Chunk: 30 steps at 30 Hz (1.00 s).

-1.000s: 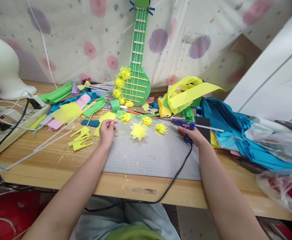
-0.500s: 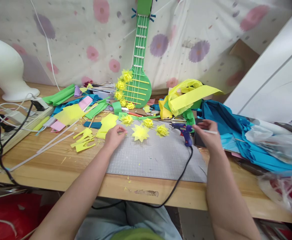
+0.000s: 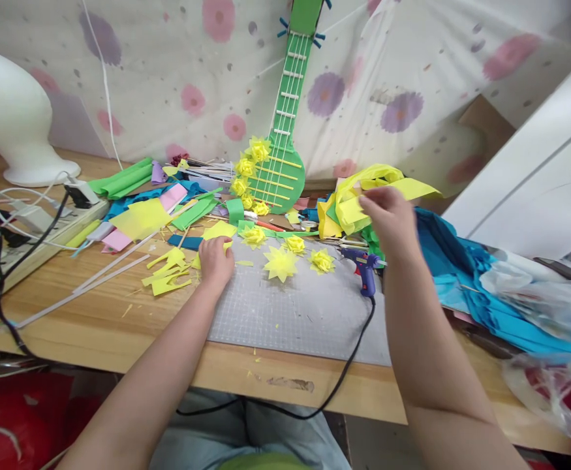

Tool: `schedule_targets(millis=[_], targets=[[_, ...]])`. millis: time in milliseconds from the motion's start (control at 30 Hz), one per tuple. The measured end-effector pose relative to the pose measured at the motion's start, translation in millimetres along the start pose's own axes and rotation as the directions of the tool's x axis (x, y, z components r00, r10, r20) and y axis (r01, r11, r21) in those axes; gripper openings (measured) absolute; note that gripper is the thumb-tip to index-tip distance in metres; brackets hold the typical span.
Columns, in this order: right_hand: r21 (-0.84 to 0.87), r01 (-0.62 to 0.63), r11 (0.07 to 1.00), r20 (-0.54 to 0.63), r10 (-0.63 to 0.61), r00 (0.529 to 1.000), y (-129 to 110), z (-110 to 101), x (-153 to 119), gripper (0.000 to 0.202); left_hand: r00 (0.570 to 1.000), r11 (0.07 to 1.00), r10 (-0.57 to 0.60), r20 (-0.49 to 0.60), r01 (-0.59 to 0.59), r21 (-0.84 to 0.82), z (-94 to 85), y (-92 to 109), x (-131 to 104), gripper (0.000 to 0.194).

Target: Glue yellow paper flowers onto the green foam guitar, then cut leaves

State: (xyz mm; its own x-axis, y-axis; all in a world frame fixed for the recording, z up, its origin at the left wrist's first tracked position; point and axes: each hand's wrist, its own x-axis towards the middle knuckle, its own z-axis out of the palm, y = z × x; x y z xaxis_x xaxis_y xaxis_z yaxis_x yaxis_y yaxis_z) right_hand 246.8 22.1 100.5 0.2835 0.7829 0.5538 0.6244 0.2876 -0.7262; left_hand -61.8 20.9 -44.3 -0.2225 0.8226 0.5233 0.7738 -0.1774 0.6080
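Observation:
My left hand point(image 3: 216, 264) rests at the left edge of the grey cutting mat point(image 3: 285, 320), its fingers curled over a piece of yellow paper point(image 3: 220, 229). My right hand point(image 3: 393, 219) is raised in front of the bundle of yellow crepe paper point(image 3: 346, 212). Its fingers are closed, and what they hold, if anything, is hard to make out. Below it, a purple glue gun point(image 3: 365, 267) with a white glue stick stands on the mat. Yellow paper flowers point(image 3: 322, 261) lie on the mat, one a flat layered star point(image 3: 281, 263).
Behind the mat a green paper-covered lute point(image 3: 282, 173) with yellow flowers leans on the curtain. A power strip point(image 3: 40, 241) and foam head point(image 3: 14, 117) stand left. Blue crepe paper point(image 3: 491, 287) lies right. The glue gun's black cord point(image 3: 348, 352) hangs over the table edge.
My right hand has left the glue gun and moved up to the yellow crepe bundle. My left hand has shifted slightly, its fingers now curled over the yellow paper. The view has tilted slightly.

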Motion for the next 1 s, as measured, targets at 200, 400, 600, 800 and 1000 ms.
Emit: schedule_targets(millis=[200,400,600,800,1000], targets=[[-0.037,-0.291,0.956,0.181,0.292,0.939,26.8,125.3,55.3,0.037,0.997,0.995,-0.044,-0.067,0.038,-0.093,-8.7,0.3,4.8,0.017],[0.008,-0.432,0.902,0.134,0.427,0.894,43.8,173.1,94.1,0.050,0.982,0.967,-0.146,-0.122,0.115,-0.229,-12.3,-2.9,9.5,0.017],[0.062,-0.397,0.916,0.105,0.390,0.915,64.1,188.4,115.4,0.035,0.968,0.941,-0.223,-0.118,0.182,-0.285,-10.7,2.5,8.6,0.020],[0.281,-0.361,0.889,0.209,0.311,0.927,75.4,199.5,114.0,0.021,0.961,0.917,-0.275,-0.036,0.251,-0.311,-5.9,0.1,8.1,0.020],[0.467,-0.209,0.859,0.052,0.209,0.976,74.0,192.9,116.8,0.030,0.960,0.906,-0.276,-0.049,0.243,-0.348,-5.8,-1.2,7.2,0.018]])
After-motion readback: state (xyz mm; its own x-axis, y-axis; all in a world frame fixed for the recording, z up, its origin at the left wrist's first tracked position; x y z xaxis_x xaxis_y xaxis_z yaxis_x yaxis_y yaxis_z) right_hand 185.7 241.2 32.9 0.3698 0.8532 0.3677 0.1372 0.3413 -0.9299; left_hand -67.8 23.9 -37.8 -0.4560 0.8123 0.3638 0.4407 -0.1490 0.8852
